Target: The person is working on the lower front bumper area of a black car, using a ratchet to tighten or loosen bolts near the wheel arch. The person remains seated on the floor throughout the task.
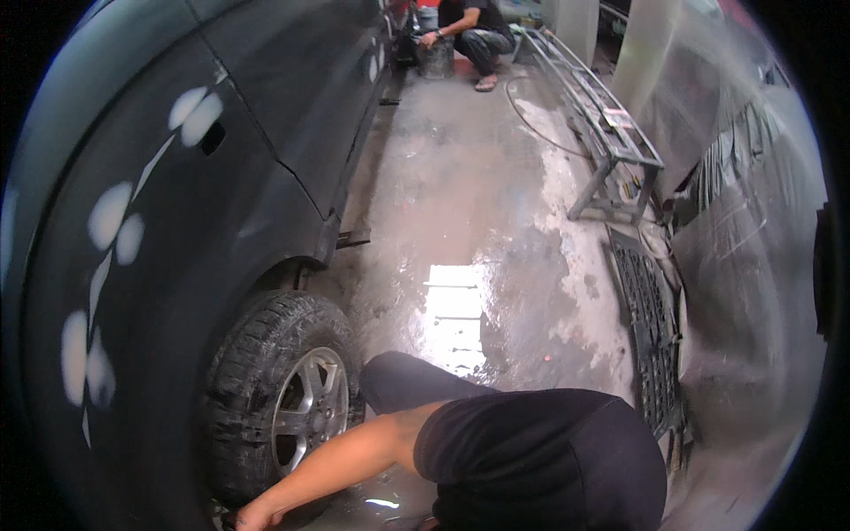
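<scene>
My right arm (354,456), in a short black sleeve, reaches across to the lower left. At the picture's lower edge, my right hand (255,517) is closed at the foot of a muddy car wheel (310,407). A small dark thing (229,520) shows at its fingers, mostly cut off, so its kind stays unclear. The wheel has a silver spoked rim and a worn black tyre, under a dull dark car body (221,177). Pale filler patches (110,215) run along the bodywork. My left hand does not show.
A wet concrete floor (469,195) runs beside the car. On the right stand a metal frame bench (602,106), a black grille-like panel (645,327) and plastic sheeting (753,265). Farther off, another person (482,35) squats by a bucket (436,60). A hose (531,124) curves along the floor.
</scene>
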A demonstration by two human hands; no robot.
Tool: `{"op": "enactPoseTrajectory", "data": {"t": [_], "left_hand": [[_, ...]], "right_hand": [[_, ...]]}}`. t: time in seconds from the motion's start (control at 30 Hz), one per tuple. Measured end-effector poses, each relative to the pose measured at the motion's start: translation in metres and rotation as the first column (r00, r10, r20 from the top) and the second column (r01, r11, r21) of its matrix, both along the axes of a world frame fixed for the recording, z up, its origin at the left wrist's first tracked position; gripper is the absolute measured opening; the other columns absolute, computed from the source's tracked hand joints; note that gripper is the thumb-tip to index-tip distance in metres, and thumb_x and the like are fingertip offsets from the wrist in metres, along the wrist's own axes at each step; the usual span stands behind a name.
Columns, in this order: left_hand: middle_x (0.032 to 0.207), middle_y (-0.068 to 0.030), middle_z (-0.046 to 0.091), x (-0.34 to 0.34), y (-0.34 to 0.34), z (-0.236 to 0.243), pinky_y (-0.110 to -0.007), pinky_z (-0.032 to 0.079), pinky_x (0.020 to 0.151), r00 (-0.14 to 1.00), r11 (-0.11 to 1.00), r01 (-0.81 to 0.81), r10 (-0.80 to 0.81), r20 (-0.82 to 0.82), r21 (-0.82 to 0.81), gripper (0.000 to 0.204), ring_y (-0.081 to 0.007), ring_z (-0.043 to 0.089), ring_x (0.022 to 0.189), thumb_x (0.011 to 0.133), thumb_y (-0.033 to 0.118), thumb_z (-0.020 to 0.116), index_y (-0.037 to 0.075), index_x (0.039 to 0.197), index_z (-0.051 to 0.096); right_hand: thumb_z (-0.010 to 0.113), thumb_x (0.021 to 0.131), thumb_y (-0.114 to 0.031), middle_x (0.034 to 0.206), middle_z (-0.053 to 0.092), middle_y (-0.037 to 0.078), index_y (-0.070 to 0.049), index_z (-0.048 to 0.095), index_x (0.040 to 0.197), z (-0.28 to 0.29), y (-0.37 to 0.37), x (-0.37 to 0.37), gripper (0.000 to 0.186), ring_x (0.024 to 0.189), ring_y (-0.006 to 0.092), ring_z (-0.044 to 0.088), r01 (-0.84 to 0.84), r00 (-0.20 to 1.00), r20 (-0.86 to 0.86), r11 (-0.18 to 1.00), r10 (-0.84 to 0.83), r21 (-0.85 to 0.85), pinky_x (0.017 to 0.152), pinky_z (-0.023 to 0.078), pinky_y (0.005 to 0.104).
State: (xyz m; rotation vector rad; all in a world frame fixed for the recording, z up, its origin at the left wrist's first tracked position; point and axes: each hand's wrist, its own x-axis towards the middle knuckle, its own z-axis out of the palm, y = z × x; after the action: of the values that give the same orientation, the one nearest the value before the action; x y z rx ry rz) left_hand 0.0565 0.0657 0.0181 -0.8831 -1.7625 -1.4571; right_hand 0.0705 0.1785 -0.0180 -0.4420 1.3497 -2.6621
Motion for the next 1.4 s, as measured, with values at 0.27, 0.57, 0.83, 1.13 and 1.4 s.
{"op": "enactPoseTrajectory", "data": {"t": [0.27, 0.57, 0.83, 1.13, 1.4], "left_hand": [[0.067, -0.0097, 0.055, -0.005, -0.012, 0.005, -0.034, 0.04, 0.052, 0.97, 0.993, 0.101, -0.111, 0.217, 0.06, 0.03, -0.0224, 0.05, 0.057, 0.093, 0.023, 0.066, -0.005, 0.082, 0.062], [0.066, -0.0075, 0.056, 0.005, -0.015, 0.016, -0.031, 0.039, 0.049, 0.943, 0.985, 0.151, -0.17, 0.287, 0.089, 0.026, -0.0181, 0.049, 0.054, 0.093, 0.02, 0.063, -0.004, 0.083, 0.062], [0.065, -0.0056, 0.057, -0.006, -0.036, 0.012, -0.028, 0.038, 0.047, 0.879, 0.969, 0.16, -0.227, 0.419, 0.188, 0.024, -0.0142, 0.048, 0.051, 0.093, 0.018, 0.061, -0.003, 0.083, 0.063], [0.07, -0.0114, 0.058, 0.0, -0.041, 0.026, -0.035, 0.043, 0.054, 0.881, 0.983, 0.166, -0.181, 0.436, 0.074, 0.028, -0.0206, 0.051, 0.059, 0.095, 0.02, 0.064, -0.006, 0.085, 0.063], [0.074, -0.0149, 0.06, 0.0, -0.045, 0.022, -0.039, 0.046, 0.059, 0.891, 0.986, 0.167, -0.158, 0.425, 0.017, 0.031, -0.0239, 0.052, 0.064, 0.096, 0.021, 0.065, -0.008, 0.086, 0.063]], "right_hand": [[0.063, 0.094, -0.031, 0.06, 0.057, 0.006, -0.007, 0.067, 0.079, -0.021, -0.018, -0.02, 0.028, 0.045, 0.0186, 0.049, 0.177, 0.977, 0.101, 0.98, -0.186, 0.088, 0.043, 0.043, 0.0385], [0.062, 0.094, -0.029, 0.057, 0.054, 0.005, -0.008, 0.065, 0.075, -0.003, 0.004, -0.006, 0.028, 0.044, 0.0181, 0.048, 0.149, 0.978, 0.132, 0.985, -0.159, 0.081, 0.042, 0.041, 0.0388], [0.064, 0.093, -0.035, 0.055, 0.053, 0.002, -0.007, 0.061, 0.079, 0.024, -0.009, 0.042, 0.032, 0.043, 0.0131, 0.047, 0.259, 0.954, 0.12, 0.955, -0.276, 0.143, 0.041, 0.034, 0.0306], [0.061, 0.094, -0.038, 0.058, 0.055, 0.004, -0.005, 0.065, 0.081, 0.031, -0.014, 0.043, 0.036, 0.047, 0.013, 0.049, 0.353, 0.899, 0.183, 0.906, -0.398, 0.234, 0.043, 0.037, 0.0312], [0.06, 0.095, -0.043, 0.067, 0.059, 0.005, -0.001, 0.066, 0.09, 0.022, -0.018, 0.035, 0.043, 0.048, 0.0131, 0.053, 0.346, 0.917, 0.112, 0.902, -0.384, 0.256, 0.042, 0.043, 0.032]]}}
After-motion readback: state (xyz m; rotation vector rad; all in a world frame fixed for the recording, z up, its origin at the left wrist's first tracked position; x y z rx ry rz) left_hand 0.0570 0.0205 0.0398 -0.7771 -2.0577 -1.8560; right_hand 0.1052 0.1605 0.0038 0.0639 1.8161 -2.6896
